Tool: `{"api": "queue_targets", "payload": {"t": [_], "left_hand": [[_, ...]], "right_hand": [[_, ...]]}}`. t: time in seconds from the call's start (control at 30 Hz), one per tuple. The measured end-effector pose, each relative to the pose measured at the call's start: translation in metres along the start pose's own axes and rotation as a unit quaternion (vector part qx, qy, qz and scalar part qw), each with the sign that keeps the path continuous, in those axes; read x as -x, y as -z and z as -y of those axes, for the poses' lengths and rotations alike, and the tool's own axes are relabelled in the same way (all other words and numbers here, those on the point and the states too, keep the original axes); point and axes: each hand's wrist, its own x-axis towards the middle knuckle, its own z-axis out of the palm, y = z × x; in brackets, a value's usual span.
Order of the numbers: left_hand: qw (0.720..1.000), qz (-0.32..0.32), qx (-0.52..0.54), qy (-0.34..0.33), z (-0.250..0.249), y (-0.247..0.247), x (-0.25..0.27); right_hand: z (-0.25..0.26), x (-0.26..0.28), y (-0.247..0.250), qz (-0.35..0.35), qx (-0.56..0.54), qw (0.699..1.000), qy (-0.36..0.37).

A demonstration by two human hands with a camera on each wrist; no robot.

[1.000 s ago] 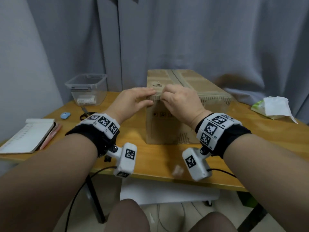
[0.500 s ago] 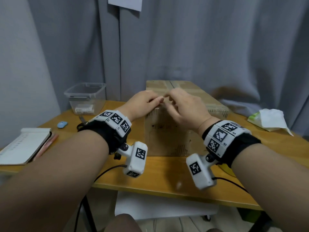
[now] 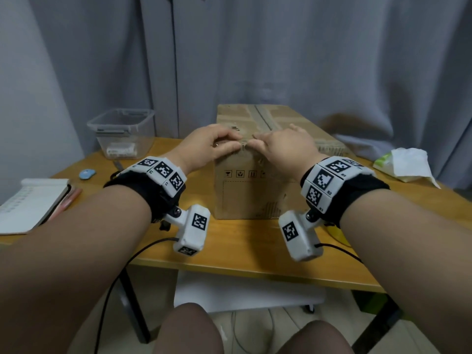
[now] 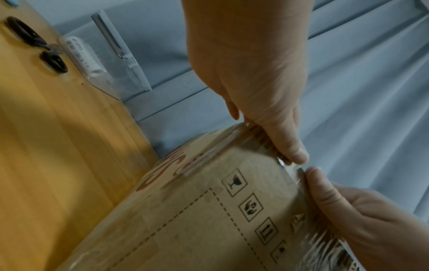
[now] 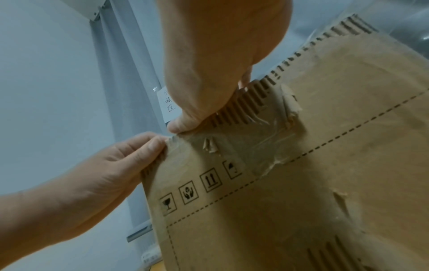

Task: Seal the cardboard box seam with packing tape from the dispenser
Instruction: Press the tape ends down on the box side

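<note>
One cardboard box (image 3: 255,190) stands upright on a wooden table (image 3: 242,241), set back from the table's near edge and close to a grey curtain (image 3: 281,52) behind it. A strip of clear tape (image 5: 267,139) runs along the seam (image 3: 263,116) on top and folds down over the near face, wrinkled where it crosses the top edge.

From left to right, the table holds one open notebook (image 3: 30,203) lying over the left corner, one small blue object (image 3: 86,173), one pair of black-handled scissors (image 4: 39,44), and one clear plastic tub (image 3: 122,134) near the back edge. Then comes the box. At the far right lies one crumpled white tissue (image 3: 408,164) on a green packet.

Two hands meet at the near top edge of the box. The left hand (image 3: 212,146) has its fingers curled over the edge, thumb on the front face, pinching the taped cardboard. The right hand (image 3: 288,146) does the same just beside it, thumb tip pressed on the tape at the edge. Their thumb tips are nearly touching.

Bare tabletop lies in front of the box, between it and the near edge, and on both sides of it. The dispenser cannot be made out.
</note>
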Motion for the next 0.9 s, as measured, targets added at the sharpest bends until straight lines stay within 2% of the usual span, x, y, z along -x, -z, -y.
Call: {"api": "queue_targets", "payload": {"t": [0.23,0.4,0.57,0.63,0.77,0.9], "left_hand": [[0.999,0.022,-0.033,-0.021,0.006,-0.008,0.011],[0.998,-0.054,0.041,0.003,0.013,-0.01,0.013],[0.996,-0.054,-0.066,-0.002,0.037,0.011,0.014],[0.994,-0.026,-0.106,-0.01,0.044,0.025,0.015],[0.981,0.062,-0.185,-0.008,0.041,0.042,0.016],[0.972,0.04,-0.231,-0.034,0.012,0.032,0.001]], "right_hand": [[0.003,0.005,-0.005,-0.017,-0.005,1.0,-0.008],[0.003,0.006,-0.008,-0.056,-0.034,0.998,0.009],[0.029,-0.008,-0.012,-0.096,0.006,0.995,0.001],[0.041,-0.014,-0.012,-0.093,0.024,0.995,-0.001],[0.047,-0.017,-0.012,-0.056,0.037,0.998,0.016],[0.023,-0.014,-0.002,-0.008,0.015,0.997,0.069]]}}
